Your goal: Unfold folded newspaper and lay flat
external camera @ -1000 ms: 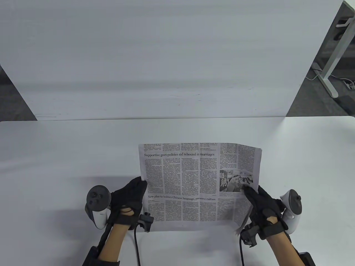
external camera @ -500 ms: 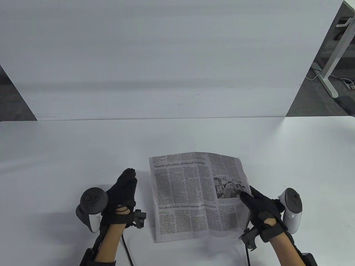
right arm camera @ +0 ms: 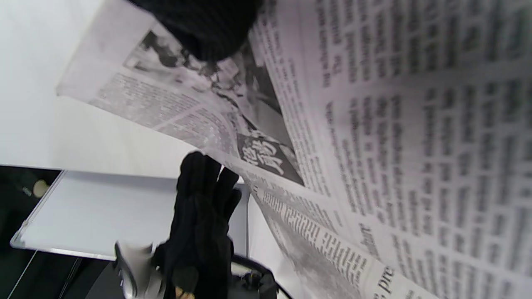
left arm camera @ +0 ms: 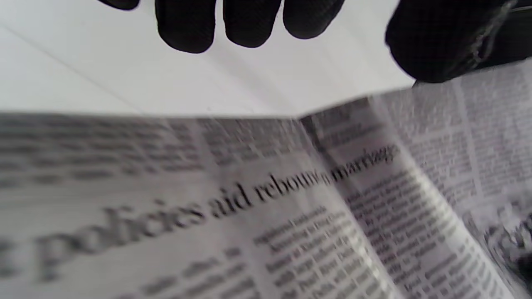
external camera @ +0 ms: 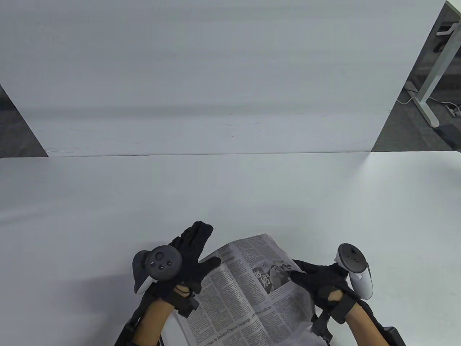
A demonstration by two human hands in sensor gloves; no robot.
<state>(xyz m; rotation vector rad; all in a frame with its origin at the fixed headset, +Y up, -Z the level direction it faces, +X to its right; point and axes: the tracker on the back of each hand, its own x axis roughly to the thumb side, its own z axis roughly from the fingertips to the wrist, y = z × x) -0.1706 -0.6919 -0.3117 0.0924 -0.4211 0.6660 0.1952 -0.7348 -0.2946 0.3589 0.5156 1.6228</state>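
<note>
The newspaper (external camera: 237,295) is a folded sheet of black print with a small photo, held up off the white table (external camera: 108,202) near its front edge and tilted left. My right hand (external camera: 306,275) pinches its right edge beside the photo; in the right wrist view a gloved fingertip (right arm camera: 208,29) presses on the page (right arm camera: 395,145). My left hand (external camera: 196,245) is open at the paper's upper left, fingers straight, thumb against the edge. In the left wrist view its fingers (left arm camera: 249,25) hang above the page (left arm camera: 291,207) and the thumb (left arm camera: 436,50) is at the paper's top edge.
A large white panel (external camera: 216,72) stands along the table's far side. A white desk leg (external camera: 428,90) and cables are on the floor at the back right. A tracker (external camera: 162,263) sits on the left hand and another (external camera: 354,268) on the right.
The left hand let go of the paper's left edge, then came back to it open. The right hand drew the newspaper toward the front edge and raised it, tilting it left.
</note>
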